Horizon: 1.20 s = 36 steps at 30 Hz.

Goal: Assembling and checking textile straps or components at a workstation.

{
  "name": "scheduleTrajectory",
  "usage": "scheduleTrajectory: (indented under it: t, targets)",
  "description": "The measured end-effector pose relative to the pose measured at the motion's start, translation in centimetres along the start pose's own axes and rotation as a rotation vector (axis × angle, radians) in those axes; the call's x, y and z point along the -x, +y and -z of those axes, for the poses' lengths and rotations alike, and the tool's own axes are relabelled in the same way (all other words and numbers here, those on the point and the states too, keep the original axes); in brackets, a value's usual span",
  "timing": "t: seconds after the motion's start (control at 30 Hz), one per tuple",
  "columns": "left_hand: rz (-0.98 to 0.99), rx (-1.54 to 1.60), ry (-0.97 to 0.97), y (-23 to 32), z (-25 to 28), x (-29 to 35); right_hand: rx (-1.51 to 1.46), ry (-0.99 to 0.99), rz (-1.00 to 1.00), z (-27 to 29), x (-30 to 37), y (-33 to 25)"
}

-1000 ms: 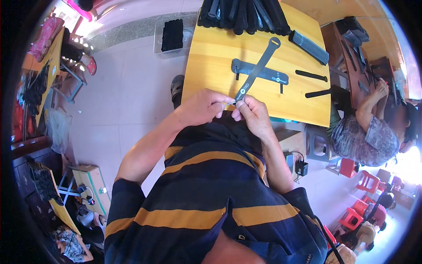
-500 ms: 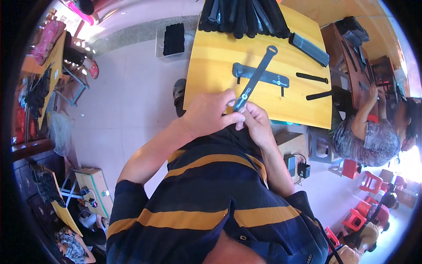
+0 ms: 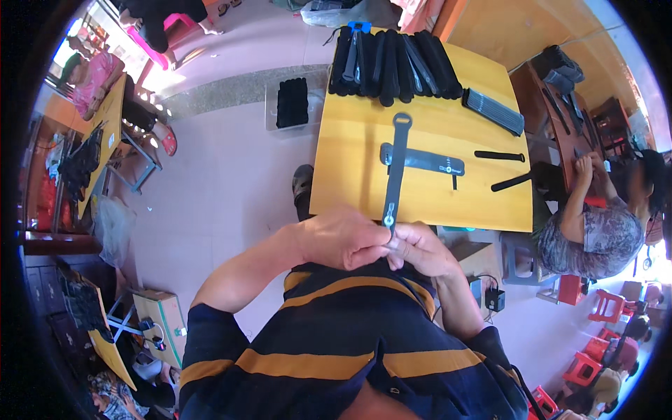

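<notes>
Both my hands are at the near edge of the yellow table (image 3: 336, 189), closed on the lower end of a dark grey strap (image 3: 397, 164). That strap points away from me over the tabletop and has a slotted loop at its far end. My left hand (image 3: 343, 236) grips it from the left, fingers curled. My right hand (image 3: 425, 250) pinches the same end from the right; the fingertips hide that end. Behind the strap lies a wider grey band (image 3: 423, 159) with a small black tab below it. Two short black straps, one upper (image 3: 498, 155) and one lower (image 3: 511, 183), lie to the right.
A row of black straps (image 3: 385, 66) covers the table's far side, beside a stack of grey strips (image 3: 493, 112). A clear bin (image 3: 318, 105) with black pieces stands on the floor at left. A co-worker (image 3: 595, 224) sits at a table on the right.
The held strap has swung from leaning right to nearly upright in the picture. My hands have come closer together around its lower end. The whole view has shifted, showing more of the table's far side.
</notes>
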<state>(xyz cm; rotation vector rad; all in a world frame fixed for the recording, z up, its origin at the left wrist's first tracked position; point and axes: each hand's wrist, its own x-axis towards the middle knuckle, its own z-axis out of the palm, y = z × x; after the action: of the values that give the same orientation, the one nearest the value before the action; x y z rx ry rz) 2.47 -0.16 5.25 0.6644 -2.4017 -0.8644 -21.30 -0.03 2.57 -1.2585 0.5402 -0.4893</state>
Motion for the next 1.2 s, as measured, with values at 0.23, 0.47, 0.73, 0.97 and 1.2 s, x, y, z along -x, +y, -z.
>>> scheduleTrajectory:
  t: [0.23, 0.47, 0.73, 0.97, 1.2]
  targets:
    - [0.328, 1.164, -0.239, 0.2, -0.7, 2.5, 0.115, -0.313, 0.092, 0.0, -0.7, -0.3]
    - [0.211, 0.726, 0.269, 2.2, -1.9, 1.6, 0.099, 0.120, 0.026, -2.9, 0.1, -0.2]
    - [0.283, 0.083, 0.128, 3.2, -0.4, 1.9, 0.329, 0.181, 0.159, -2.9, -0.3, -1.1]
    - [0.177, 0.066, 0.172, 4.4, 0.0, 0.9, 0.310, -0.064, 0.178, -0.2, -0.1, -1.0]
    - [0.409, 0.197, -0.009, -1.4, 7.6, 7.7, 0.449, -0.317, 0.114, 4.0, 2.7, -2.7]
